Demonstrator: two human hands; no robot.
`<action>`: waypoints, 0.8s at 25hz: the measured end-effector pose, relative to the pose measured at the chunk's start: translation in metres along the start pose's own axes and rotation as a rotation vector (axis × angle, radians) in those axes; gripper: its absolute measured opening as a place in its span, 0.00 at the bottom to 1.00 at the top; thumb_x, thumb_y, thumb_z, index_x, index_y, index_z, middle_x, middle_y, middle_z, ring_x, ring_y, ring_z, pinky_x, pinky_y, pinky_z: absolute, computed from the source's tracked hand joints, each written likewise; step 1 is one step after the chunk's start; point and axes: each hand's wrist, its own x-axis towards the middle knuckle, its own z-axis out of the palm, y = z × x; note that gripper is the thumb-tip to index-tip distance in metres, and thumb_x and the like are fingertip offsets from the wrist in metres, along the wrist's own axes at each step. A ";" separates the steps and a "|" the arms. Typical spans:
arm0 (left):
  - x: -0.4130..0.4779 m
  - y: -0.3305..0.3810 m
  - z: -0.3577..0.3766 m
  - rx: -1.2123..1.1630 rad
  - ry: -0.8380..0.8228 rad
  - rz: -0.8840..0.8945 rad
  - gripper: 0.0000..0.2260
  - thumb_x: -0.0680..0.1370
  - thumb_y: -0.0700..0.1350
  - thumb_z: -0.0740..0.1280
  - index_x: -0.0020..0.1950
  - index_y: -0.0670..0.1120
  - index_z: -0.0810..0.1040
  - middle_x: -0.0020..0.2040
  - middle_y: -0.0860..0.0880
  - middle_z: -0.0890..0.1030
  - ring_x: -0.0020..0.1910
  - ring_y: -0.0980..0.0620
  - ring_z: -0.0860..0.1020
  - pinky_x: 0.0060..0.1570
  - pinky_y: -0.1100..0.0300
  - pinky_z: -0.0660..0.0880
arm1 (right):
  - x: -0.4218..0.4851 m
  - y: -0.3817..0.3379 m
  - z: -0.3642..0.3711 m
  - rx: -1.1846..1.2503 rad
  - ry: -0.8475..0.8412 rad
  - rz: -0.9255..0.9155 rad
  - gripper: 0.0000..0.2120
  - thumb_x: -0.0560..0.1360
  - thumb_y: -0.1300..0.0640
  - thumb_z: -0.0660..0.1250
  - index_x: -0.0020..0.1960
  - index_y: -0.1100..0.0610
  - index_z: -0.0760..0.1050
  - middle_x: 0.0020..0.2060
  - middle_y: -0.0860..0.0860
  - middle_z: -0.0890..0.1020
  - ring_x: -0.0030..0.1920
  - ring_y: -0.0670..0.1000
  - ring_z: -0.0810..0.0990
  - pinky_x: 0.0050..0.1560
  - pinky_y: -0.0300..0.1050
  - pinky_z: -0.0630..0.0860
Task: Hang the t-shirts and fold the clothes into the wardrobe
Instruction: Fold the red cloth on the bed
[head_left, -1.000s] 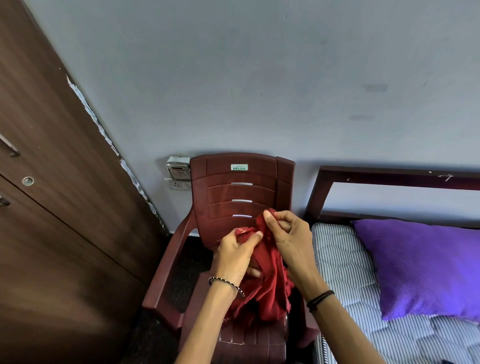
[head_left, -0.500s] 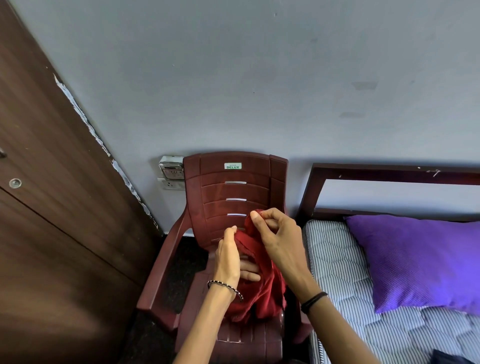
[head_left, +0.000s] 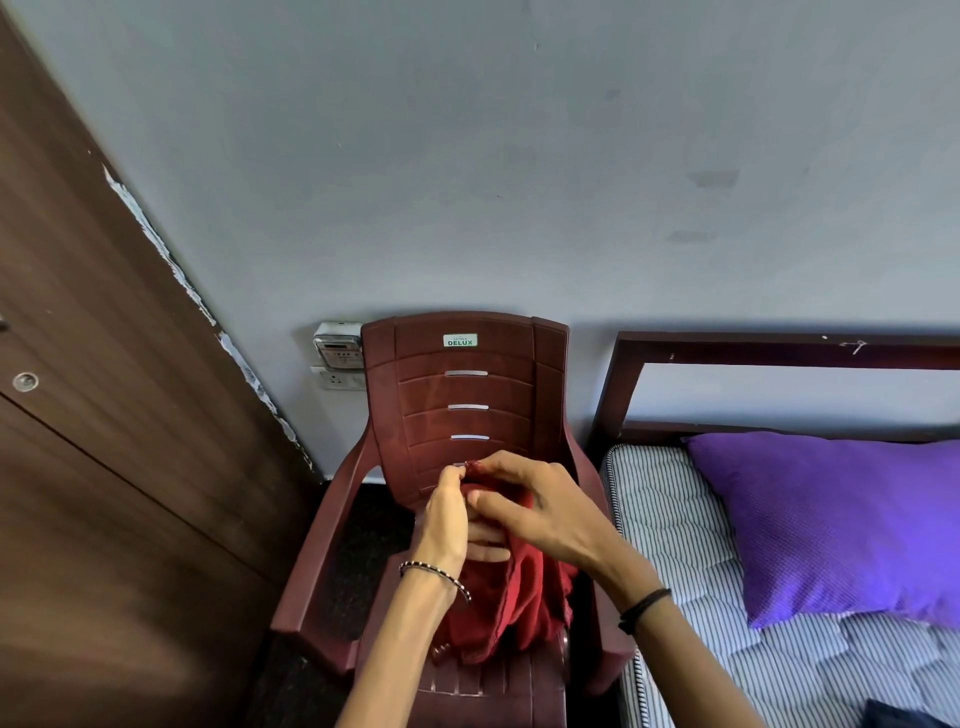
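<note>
A crumpled red garment hangs from both my hands over the seat of a maroon plastic chair. My left hand grips the upper edge of the cloth, fingers curled into the fabric. My right hand pinches the same top edge just beside it, thumb and fingers on the cloth. The lower part of the garment bunches on the chair seat. The brown wooden wardrobe stands at the left with its doors closed.
A bed with a striped mattress and a purple pillow lies to the right of the chair. A dark cloth corner shows at the bottom right. A wall socket and meter sit behind the chair.
Both hands have shifted their hold along the garment's top edge and drawn closer together. The view has tilted slightly left and up.
</note>
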 end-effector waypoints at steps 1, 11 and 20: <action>0.001 0.000 -0.003 0.004 -0.003 -0.007 0.23 0.83 0.53 0.54 0.53 0.36 0.80 0.41 0.40 0.83 0.32 0.45 0.83 0.24 0.55 0.78 | -0.002 0.001 -0.001 0.012 -0.055 0.012 0.14 0.77 0.52 0.71 0.63 0.50 0.80 0.55 0.41 0.85 0.59 0.38 0.81 0.62 0.37 0.75; -0.004 -0.008 0.002 0.158 -0.266 -0.039 0.38 0.80 0.68 0.43 0.64 0.41 0.78 0.60 0.44 0.82 0.59 0.48 0.80 0.62 0.49 0.74 | -0.006 0.004 0.017 0.042 0.072 0.027 0.14 0.77 0.64 0.60 0.54 0.53 0.82 0.46 0.44 0.86 0.50 0.44 0.83 0.54 0.40 0.78; -0.015 -0.024 0.005 0.373 -0.268 0.175 0.28 0.82 0.63 0.47 0.67 0.49 0.77 0.61 0.53 0.80 0.55 0.54 0.80 0.60 0.56 0.74 | -0.002 0.020 0.001 0.648 0.388 0.280 0.09 0.78 0.69 0.70 0.54 0.59 0.83 0.47 0.54 0.88 0.51 0.50 0.87 0.55 0.40 0.80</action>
